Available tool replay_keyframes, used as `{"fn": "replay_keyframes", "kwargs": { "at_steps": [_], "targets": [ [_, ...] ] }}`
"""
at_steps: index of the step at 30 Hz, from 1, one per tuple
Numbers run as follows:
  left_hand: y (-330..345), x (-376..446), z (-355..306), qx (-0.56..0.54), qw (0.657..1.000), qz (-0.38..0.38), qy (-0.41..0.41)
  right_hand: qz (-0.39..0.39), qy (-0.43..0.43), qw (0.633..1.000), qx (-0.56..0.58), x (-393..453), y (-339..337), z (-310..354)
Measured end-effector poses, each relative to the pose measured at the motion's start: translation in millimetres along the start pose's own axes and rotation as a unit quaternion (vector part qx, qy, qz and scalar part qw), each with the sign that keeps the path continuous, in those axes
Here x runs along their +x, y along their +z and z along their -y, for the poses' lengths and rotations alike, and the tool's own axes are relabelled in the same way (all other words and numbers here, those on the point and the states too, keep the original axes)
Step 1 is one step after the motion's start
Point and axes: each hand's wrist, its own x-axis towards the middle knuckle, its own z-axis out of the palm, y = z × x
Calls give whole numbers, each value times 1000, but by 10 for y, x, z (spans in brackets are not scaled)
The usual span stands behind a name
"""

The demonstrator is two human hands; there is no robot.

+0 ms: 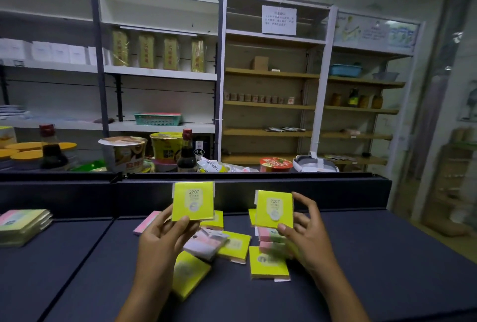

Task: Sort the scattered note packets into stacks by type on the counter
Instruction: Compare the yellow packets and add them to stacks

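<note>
My left hand [165, 234] holds up a yellow-green note packet [193, 200] marked 2207, pinched at its lower edge. My right hand [307, 228] holds a second yellow-green packet [275, 209] of the same kind upright beside it. Below them, on the dark counter [387, 270], lie scattered packets: several yellow-green ones [268, 262], a pink one [145, 222], and a pale pink-white one [206, 243]. A stack of multicolour packets [23, 226] sits at the far left.
A raised dark ledge [77, 192] runs behind the counter. Beyond it stand soy sauce bottles [53, 149], instant noodle cups [124, 152], and a white headset [315, 163]. Shelving with goods fills the back wall.
</note>
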Motion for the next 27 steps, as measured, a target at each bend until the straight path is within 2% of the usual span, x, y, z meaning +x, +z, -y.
{"fn": "replay_keyframes", "kwargs": {
  "at_steps": [9, 16, 27],
  "targets": [
    [-817, -114, -511, 2, 1000, -4, 16, 9, -34, 999, -18, -639, 1045, 260],
    [-1362, -206, -878, 63, 997, -22, 43, 37, -43, 998, 8, -841, 1553, 430],
    [-1985, -602, -1467, 110, 986, -72, 101, 139, -76, 987, 18, -1064, 2283, 664]
  ]
}}
